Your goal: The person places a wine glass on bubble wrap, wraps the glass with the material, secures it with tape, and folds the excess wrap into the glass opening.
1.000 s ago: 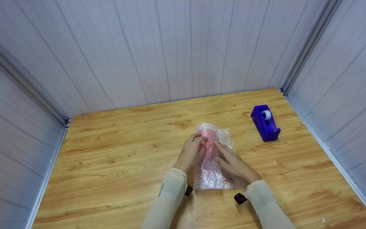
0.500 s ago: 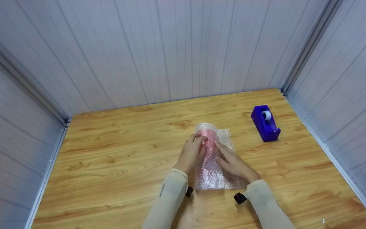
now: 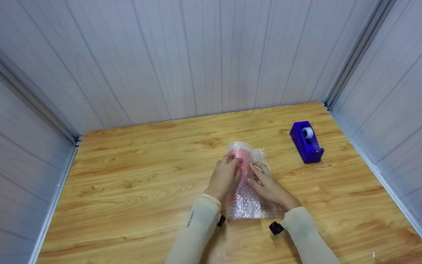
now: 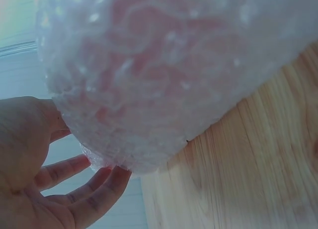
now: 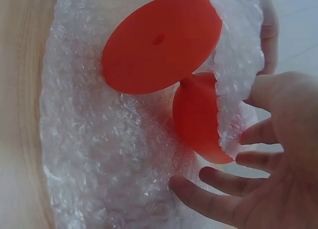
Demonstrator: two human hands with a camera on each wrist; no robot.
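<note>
A red goblet lies wrapped in clear bubble wrap. Through the open end of the roll, the right wrist view shows its round base and stem; from the head it is only a pink shape under the bubbles. On the roll's left side, my left hand holds it with bent fingers, and in the left wrist view fingertips touch the wrap's edge. My right hand grips the wrap from the right, thumb and fingers bent against it. Some of its fingers touch the flap's edge in the right wrist view.
A blue tape dispenser with a roll of white tape stands to the right on the wooden table. White panel walls enclose the table at the back and sides. A tiny clear scrap lies near the front right.
My left hand has shifted slightly right along with the roll. The upper fingers of my right hand are a little more bent; otherwise that hand has stayed in place.
</note>
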